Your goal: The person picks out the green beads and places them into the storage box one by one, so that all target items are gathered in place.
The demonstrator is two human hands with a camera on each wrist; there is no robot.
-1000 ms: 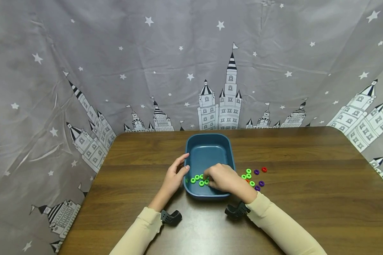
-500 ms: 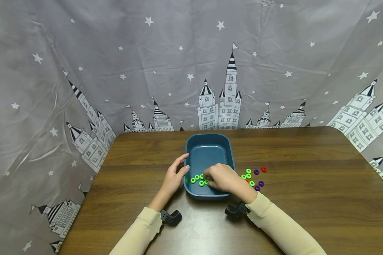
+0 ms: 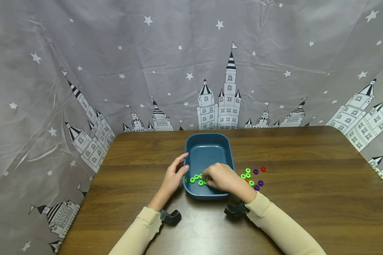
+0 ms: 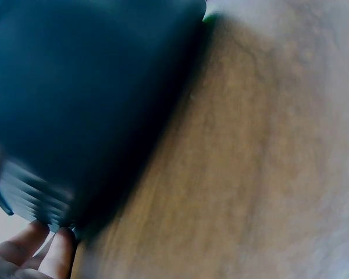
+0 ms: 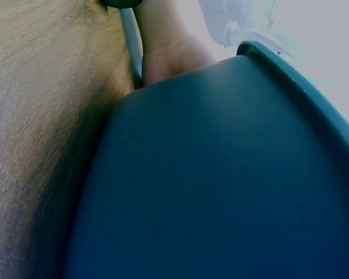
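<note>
A dark blue rectangular bin [image 3: 207,156] stands on the table, with several small bright green rings [image 3: 196,177] inside at its near end. My left hand [image 3: 173,175] grips the bin's left side, its thumb and forefinger at the rim. In the left wrist view, the fingers [image 4: 58,253] press against the bin's outer wall. My right hand [image 3: 221,177] reaches over the right wall, fingers bent down among the green rings. Its fingertips are mostly hidden, and I cannot tell whether they pinch a ring. The right wrist view mostly shows the bin's outer wall [image 5: 221,163].
To the right of the bin, on the wooden table [image 3: 306,170], lie several loose rings: green ones [image 3: 248,170], purple ones [image 3: 260,183] and a red ring [image 3: 263,169]. An orange one is partly covered by my right hand. A grey castle-print curtain [image 3: 166,63] hangs behind.
Both hands and the bin hold the same places. The whole head view has shifted very slightly.
</note>
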